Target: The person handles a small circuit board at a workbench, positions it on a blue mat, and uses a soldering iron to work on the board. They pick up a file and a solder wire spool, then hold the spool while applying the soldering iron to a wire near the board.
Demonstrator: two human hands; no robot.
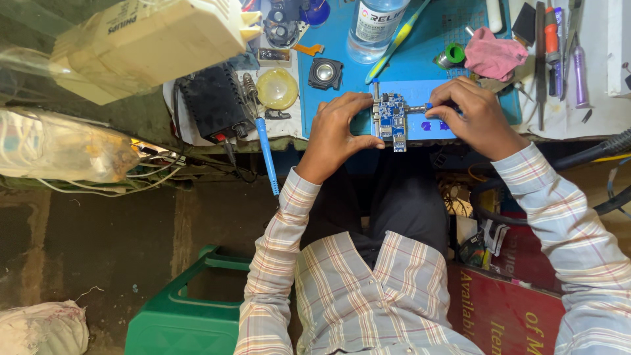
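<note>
Board point(391, 118) sits at the bench's point(420, 66) near edge; our left hand point(335, 135) fingers pinch its side, our right hand point(476, 112) fingers clamp a screwdriver point(420, 107). A slipped tip could, we judge, gouge the board.

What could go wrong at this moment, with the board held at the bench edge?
The small blue circuit board sits in a clamp at the front edge of the blue mat; if the left hand loosens, it may drop into the lap. The right hand turns the clamp's handle, and overtightening could crack the board. The soldering iron overhangs the edge near the left sleeve, and may burn if hot.
</note>
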